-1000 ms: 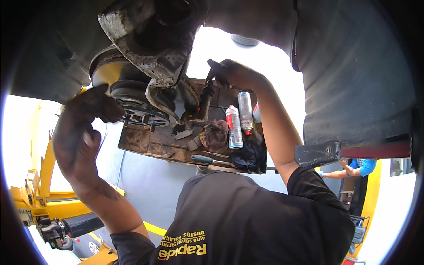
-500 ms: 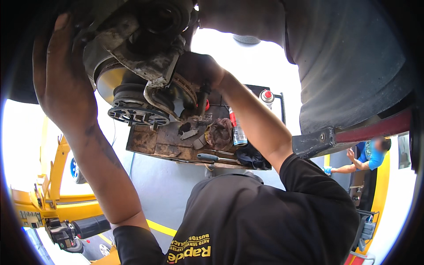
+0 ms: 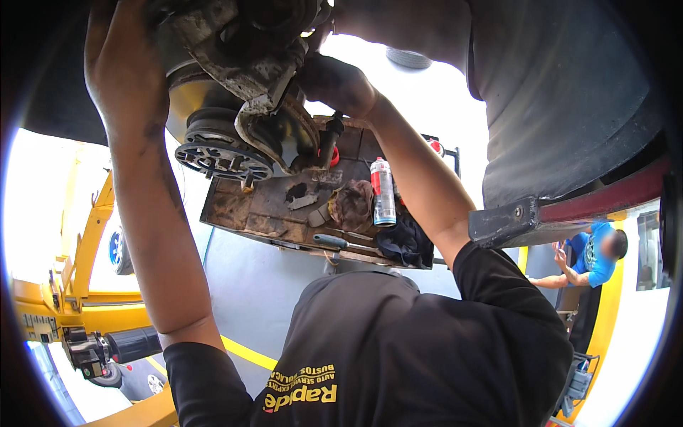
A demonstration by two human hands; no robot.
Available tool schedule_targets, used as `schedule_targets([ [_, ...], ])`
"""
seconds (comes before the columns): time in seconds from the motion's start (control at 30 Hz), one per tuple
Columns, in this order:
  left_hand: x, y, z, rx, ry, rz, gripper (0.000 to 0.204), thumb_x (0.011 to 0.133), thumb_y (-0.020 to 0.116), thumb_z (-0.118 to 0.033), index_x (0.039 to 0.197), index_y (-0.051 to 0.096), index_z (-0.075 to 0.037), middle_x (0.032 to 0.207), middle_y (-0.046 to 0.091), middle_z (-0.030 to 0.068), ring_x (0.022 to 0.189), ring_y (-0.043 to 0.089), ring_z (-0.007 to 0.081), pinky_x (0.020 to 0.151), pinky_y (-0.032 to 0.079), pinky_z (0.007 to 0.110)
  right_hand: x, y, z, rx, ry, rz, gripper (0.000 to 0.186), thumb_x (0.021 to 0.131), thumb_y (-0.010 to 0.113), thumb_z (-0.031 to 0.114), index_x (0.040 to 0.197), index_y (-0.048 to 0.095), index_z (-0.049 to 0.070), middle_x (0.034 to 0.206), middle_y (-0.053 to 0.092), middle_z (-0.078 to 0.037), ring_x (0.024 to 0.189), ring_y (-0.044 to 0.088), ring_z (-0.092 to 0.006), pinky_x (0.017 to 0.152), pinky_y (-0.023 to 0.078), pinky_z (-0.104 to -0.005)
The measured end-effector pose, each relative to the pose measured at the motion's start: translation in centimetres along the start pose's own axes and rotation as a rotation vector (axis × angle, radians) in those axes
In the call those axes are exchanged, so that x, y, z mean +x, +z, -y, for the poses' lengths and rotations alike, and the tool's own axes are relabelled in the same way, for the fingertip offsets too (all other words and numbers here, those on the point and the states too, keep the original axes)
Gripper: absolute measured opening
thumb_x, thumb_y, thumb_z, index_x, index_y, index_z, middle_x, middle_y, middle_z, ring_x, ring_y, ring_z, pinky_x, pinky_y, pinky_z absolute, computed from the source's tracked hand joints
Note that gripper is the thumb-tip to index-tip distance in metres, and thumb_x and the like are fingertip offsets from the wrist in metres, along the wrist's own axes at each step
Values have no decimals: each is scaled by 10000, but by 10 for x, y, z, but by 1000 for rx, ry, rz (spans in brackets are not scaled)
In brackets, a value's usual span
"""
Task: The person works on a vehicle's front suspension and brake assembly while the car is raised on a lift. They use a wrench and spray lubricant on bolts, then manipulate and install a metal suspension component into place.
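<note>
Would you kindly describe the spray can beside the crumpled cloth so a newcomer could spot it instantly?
Below and right of the shiny brake disc, find the brown worktop. On its right side, just right of the crumpled cloth, is the spray can. Its long red, white and bluish side shows, while the other can is mostly hidden behind the right forearm.
</note>
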State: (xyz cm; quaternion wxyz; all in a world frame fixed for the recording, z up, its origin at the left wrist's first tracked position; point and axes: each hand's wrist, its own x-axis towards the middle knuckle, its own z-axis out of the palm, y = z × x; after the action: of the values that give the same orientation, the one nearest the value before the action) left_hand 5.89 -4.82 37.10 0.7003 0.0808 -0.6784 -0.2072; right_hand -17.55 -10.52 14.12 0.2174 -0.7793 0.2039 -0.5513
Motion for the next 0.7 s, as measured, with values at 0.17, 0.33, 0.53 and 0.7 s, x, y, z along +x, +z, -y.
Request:
schedule_targets([
  [0.17,22,32,-17,107,-304,-264,503,974,722,-266,1410,575,-63,1154,683,112,1037,661,184,856,533,307,8,3,7,-109,29,-4,364,1018,587,104,1366,634,9,1253,710,-122,1034,701,-172,854,591,-326],
  [0.33,19,-21,29,514,371,154,427,993,627,-40,1417,599,-87,1412,585,179,1241,614,250,1002,529,349,12,3,7,425,408,-106,471,1010,637,177,1411,553,-55,1251,705,-149,1051,708,-227,921,575,-356],
  [0.53,25,-37,46,1051,435,24,438,985,582,38,1403,615,-90,1517,501,212,1295,594,295,1037,530,382,6,4,5,522,186,-71,414,984,683,238,1282,630,-45,1194,704,-160,1026,694,-223,934,559,-382],
  [0.7,17,5,-4,-300,-46,269,495,1012,645,-213,1438,541,17,1420,584,182,1251,612,268,1015,516,344,9,3,-14,194,-37,-77,288,980,669,255,1039,711,-24,1000,735,-135,966,707,-251,878,566,-418],
])
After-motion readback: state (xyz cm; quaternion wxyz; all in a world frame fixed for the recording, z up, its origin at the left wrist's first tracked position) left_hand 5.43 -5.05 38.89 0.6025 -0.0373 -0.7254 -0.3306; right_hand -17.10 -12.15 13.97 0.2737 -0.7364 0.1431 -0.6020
